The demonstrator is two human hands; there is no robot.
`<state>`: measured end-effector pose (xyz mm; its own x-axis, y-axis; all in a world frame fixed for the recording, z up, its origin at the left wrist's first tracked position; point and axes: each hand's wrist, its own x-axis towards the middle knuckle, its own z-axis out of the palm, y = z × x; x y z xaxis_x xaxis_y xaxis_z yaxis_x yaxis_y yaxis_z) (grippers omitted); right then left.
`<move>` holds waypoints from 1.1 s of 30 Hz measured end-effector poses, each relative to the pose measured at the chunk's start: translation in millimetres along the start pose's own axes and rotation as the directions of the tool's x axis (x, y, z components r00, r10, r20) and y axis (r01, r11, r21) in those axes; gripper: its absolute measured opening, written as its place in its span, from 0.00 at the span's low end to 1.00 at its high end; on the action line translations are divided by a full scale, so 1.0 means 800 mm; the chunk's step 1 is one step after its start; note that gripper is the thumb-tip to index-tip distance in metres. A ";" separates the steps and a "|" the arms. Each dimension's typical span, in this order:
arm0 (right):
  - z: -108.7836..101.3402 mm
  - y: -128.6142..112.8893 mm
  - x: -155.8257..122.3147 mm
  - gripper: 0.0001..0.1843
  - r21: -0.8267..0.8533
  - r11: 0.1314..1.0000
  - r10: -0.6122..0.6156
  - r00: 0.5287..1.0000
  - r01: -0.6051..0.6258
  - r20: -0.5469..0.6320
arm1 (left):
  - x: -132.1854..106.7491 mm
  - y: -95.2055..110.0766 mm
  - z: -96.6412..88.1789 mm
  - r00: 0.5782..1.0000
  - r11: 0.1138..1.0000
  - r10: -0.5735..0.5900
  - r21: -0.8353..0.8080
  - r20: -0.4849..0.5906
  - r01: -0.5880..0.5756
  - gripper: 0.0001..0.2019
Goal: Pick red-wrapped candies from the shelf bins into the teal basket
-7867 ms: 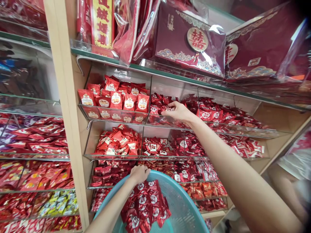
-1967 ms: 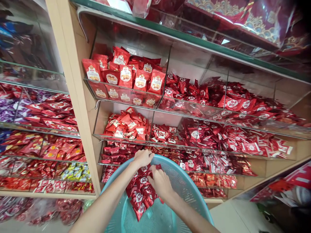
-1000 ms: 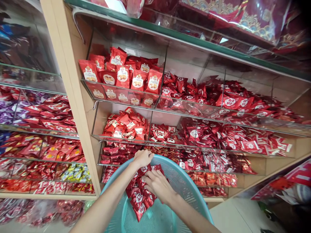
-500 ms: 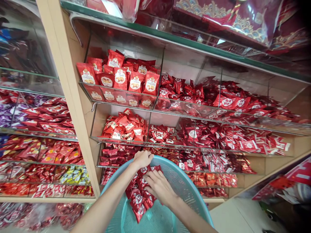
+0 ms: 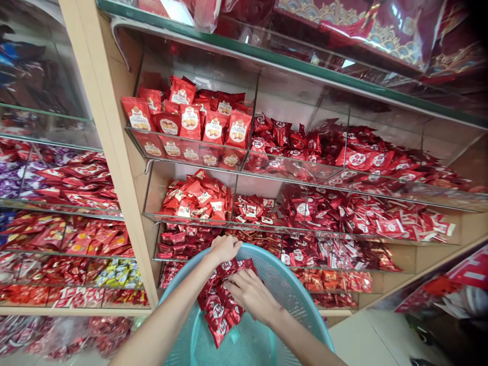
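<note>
My left hand is closed over the far rim of a turquoise plastic basket. Inside it lies a small heap of shiny red snack packets with white round labels printed in dark characters. My right hand reaches in from the right, palm down. Its fingers rest on the upper packets, slightly bent and a little apart; the fingertips are partly hidden among the wrappers. Bare mesh shows at the bottom of the basket, below and right of the heap.
Glass-fronted shelves ahead hold red cookie packets, dark red packets and other red sweets. A wooden post separates them from a left unit with yellow-wrapped candies. Tiled floor shows at lower right.
My right hand's fingers have drawn slightly closer together on the packets. The left hand stays on the rim, and the view has shifted very little.
</note>
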<state>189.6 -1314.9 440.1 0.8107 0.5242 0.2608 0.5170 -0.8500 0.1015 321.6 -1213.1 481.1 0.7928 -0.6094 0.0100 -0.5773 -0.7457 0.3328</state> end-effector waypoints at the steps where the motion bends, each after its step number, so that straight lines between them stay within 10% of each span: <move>1: 0.001 -0.001 0.001 0.13 -0.007 1.000 -0.002 1.000 0.002 -0.002 | 0.000 0.000 0.000 1.000 1.000 0.000 -0.001 0.001 0.000 0.26; 22: -0.006 -0.012 0.007 0.25 0.035 0.976 0.218 0.973 -0.216 -0.071 | -0.002 0.005 -0.005 1.000 1.000 -0.007 -0.008 -0.012 0.007 0.24; 28: -0.088 0.018 0.020 0.20 0.022 0.982 0.186 0.939 -0.188 -0.289 | 0.000 0.003 -0.004 1.000 1.000 0.001 -0.004 0.019 -0.001 0.23; 33: -0.211 0.076 0.054 0.11 0.028 0.981 0.159 0.710 -0.193 -0.686 | 0.005 0.002 0.001 1.000 1.000 0.016 0.012 -0.005 -0.016 0.24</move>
<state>209.5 -1353.0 619.8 0.4694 0.2007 0.8598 0.3583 -0.9333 0.0222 323.9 -1217.3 480.6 0.7842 -0.6202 0.0199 -0.5924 -0.7388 0.3213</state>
